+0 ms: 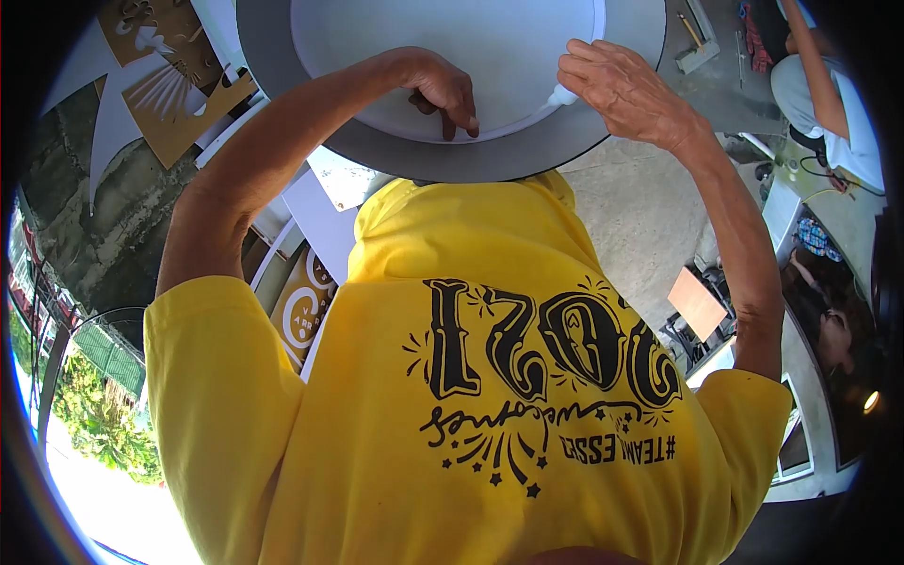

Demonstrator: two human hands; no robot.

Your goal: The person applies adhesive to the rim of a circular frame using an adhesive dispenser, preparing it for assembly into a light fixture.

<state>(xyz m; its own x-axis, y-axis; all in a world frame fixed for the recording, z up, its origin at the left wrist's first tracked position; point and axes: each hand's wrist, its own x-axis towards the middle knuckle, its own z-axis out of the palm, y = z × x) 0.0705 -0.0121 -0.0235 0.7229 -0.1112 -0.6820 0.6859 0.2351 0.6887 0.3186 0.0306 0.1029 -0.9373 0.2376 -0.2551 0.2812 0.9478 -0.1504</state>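
A large round piece with a wide grey rim (508, 162) and a pale recessed centre (452, 56) lies in front of my body. My left hand (441, 89) reaches over it, fingers bent downward and apart, holding nothing that shows. One fingertip touches or nearly touches the pale inner edge. On the right side of the rim, my right hand (617, 89) is closed around a small white squeeze bottle (562, 96). The bottle's narrow tip points down and left at the seam between rim and centre; most of its body is hidden by my fingers.
Cut brown and white sheet pieces (174, 108) lie at the upper left. Another person in a light shirt (829, 104) is at the upper right, near a tool with a wooden handle (692, 30). A copper-coloured square (697, 303) stands at the lower right.
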